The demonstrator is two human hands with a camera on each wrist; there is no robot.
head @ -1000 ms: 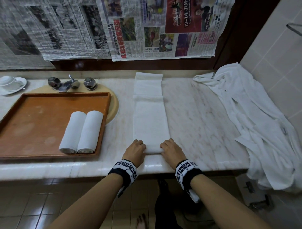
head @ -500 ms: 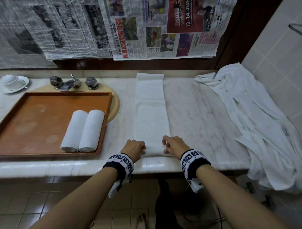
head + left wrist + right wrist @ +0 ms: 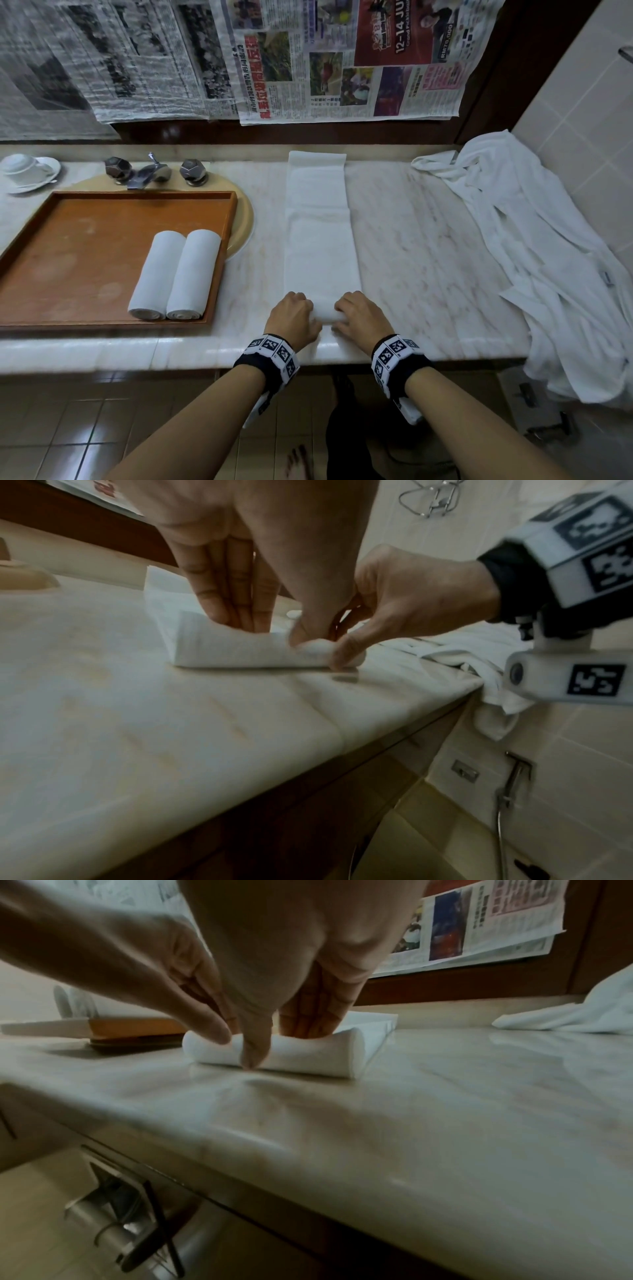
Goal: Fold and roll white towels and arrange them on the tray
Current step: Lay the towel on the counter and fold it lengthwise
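Where the wooden tray point(image 3: 41, 236) sits over the basin at the left of the marble counter point(image 3: 428, 240), two rolled towels point(image 3: 176, 274) already lie side by side against its right wall, touching each other, open ends toward the near rim. A cup and saucer point(image 3: 27, 169) and the tap point(image 3: 150, 173) stand behind the tray.

Moving right, the folded towel point(image 3: 320, 233) lies as a long narrow strip running from the back wall to the counter's near edge, and its near end is turned over into a small starting roll point(image 3: 274, 1053). The left hand point(image 3: 294, 320) has its fingers curled over the top of the roll's left half with the thumb tucked against its near side. The right hand point(image 3: 359, 318) mirrors it on the right half, fingers bent down onto the cloth and thumb tip pressed at the roll's base, as the right wrist view shows.

By its look the towel is light, soft and limp; it dents under the fingertips and would likely spring loose or skew if one side led. Holding it near both ends of the roll, with even downward pressure, seems the sound grip, and the smooth marble may let the strip slide instead of winding.

At far right, a heap of unfolded white cloth point(image 3: 548, 267) drapes off the counter's end.
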